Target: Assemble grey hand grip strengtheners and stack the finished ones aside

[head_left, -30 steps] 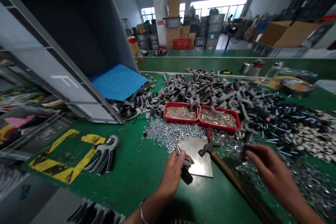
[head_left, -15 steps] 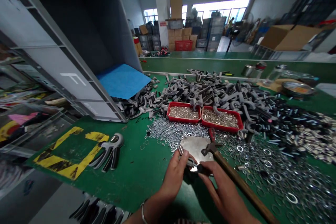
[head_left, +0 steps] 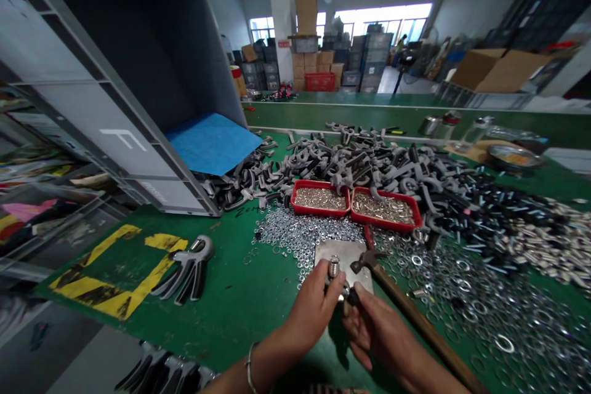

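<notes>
Left hand (head_left: 311,306): thumb and fingers pinched around a small part, with a bright coil spring (head_left: 333,266) sticking up, roughly upright, at the fingertips. Right hand (head_left: 385,327): thumb and fingers pinched on a small black piece (head_left: 353,296), held up just beside the left fingers. Couldn't tell if the black piece was seated; fingers hid the joint. Both hands were over the near edge of a flat metal plate (head_left: 324,250) on the green counter (head_left: 244,332).

Hammer (head_left: 406,303) lay right of the plate, head over its edge, handle running toward the near side. Beyond the plate: loose small washers (head_left: 286,231), then two red trays (head_left: 319,212) (head_left: 385,225) side by side, full of small metal bits. Grey-black handles (head_left: 360,157) were heaped behind those. Larger rings (head_left: 484,314) were scattered right of the hammer. Off left, a few handle pieces (head_left: 189,271) sat partly over yellow-black tape (head_left: 99,298).
</notes>
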`<action>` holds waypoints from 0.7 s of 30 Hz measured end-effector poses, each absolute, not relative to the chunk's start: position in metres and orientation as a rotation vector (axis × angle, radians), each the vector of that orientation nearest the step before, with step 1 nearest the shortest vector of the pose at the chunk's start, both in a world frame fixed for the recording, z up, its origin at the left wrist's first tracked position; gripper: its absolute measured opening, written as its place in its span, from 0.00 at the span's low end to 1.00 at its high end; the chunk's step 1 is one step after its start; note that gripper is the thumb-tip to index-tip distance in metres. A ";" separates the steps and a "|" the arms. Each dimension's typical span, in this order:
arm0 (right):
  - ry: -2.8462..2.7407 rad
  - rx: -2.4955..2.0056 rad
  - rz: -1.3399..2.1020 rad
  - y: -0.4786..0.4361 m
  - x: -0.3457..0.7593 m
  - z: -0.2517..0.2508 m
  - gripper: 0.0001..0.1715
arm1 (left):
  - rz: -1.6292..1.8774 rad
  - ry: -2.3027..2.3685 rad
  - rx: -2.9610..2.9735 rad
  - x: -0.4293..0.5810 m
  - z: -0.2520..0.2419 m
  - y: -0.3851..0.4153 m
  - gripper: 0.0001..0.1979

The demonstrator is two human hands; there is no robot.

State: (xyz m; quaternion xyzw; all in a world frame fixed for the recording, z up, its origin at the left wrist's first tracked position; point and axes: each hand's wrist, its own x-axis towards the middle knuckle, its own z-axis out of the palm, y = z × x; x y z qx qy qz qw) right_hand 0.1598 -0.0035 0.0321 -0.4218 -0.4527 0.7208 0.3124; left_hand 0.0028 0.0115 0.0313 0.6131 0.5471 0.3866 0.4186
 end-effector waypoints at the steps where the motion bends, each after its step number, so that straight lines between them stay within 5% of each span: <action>1: -1.189 -1.132 1.890 -0.005 0.158 0.030 0.27 | 0.958 1.382 1.578 0.002 0.031 0.012 0.13; 4: -1.236 -1.151 1.857 -0.009 0.159 0.028 0.29 | 0.964 1.286 1.696 -0.003 0.034 0.012 0.12; 9: -1.059 -1.106 2.386 -0.008 0.165 0.023 0.42 | 0.882 1.112 1.862 -0.014 0.039 0.013 0.13; 11: -1.388 -1.267 2.107 -0.004 0.169 0.023 0.43 | 0.834 1.189 1.772 -0.016 0.033 0.013 0.14; 16: -2.061 -1.364 0.850 -0.001 0.171 0.029 0.27 | 0.933 1.316 1.510 -0.019 0.017 0.010 0.15; 18: -1.984 -1.337 1.074 -0.007 0.164 0.028 0.26 | 0.946 1.291 1.514 -0.021 0.018 0.007 0.15; 21: -1.540 -1.223 1.920 -0.016 0.152 0.021 0.38 | 0.895 1.221 1.607 -0.024 0.024 0.005 0.16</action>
